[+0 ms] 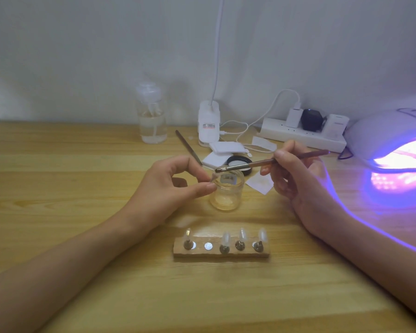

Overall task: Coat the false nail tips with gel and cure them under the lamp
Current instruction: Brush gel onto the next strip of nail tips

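My left hand (175, 181) pinches one nail tip (213, 178) between thumb and forefinger, right over the open gel jar (227, 192). My right hand (296, 174) grips the brush (269, 162) like a pen, bristles reaching across to that tip, so I'd say I'm mid-coat on this one. Below and between my hands sits the wooden holder (221, 248): four tips (225, 237) stand on their pegs and one spot (208, 246) is bare, which I take for this tip's place. I can't tell whether those four carry gel yet. None is under the lamp (394, 138), glowing purple just past my right hand, so curing looks ahead of me. The pale wood surface (58, 188) runs to a plain white wall; beyond my hands are the jar's black lid (239, 163), cotton pads (226, 147), a pump bottle (151, 114) and a power strip (303, 135).
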`<act>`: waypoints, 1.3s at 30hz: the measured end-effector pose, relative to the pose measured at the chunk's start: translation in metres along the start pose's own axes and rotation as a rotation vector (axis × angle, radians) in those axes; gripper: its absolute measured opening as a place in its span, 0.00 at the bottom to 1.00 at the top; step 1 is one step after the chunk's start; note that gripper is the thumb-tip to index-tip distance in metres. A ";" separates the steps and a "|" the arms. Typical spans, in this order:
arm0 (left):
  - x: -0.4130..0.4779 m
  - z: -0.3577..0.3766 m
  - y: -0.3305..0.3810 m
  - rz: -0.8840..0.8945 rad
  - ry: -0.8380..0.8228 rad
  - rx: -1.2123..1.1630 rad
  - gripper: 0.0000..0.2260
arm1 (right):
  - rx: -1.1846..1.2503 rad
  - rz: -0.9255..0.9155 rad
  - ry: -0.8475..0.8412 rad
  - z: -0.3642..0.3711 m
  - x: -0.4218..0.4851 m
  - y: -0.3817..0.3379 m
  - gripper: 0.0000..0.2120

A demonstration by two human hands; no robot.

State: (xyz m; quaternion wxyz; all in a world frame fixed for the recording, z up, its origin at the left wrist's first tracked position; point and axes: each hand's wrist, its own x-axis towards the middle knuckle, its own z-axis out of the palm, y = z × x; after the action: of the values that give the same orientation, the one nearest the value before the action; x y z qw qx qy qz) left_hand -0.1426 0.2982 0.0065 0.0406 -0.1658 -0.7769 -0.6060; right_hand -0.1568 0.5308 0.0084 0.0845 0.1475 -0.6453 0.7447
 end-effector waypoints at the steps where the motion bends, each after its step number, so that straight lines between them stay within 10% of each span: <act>1: 0.000 0.000 0.000 -0.002 0.001 -0.004 0.09 | -0.017 0.002 -0.006 0.001 0.000 0.000 0.10; 39: 0.002 -0.001 -0.004 -0.005 -0.008 0.010 0.07 | -0.022 0.014 0.061 0.000 0.000 0.000 0.10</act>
State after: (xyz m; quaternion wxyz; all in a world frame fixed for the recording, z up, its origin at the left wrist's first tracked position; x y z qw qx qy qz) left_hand -0.1461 0.2967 0.0039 0.0368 -0.1660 -0.7805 -0.6015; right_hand -0.1571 0.5307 0.0089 0.1008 0.1193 -0.6516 0.7423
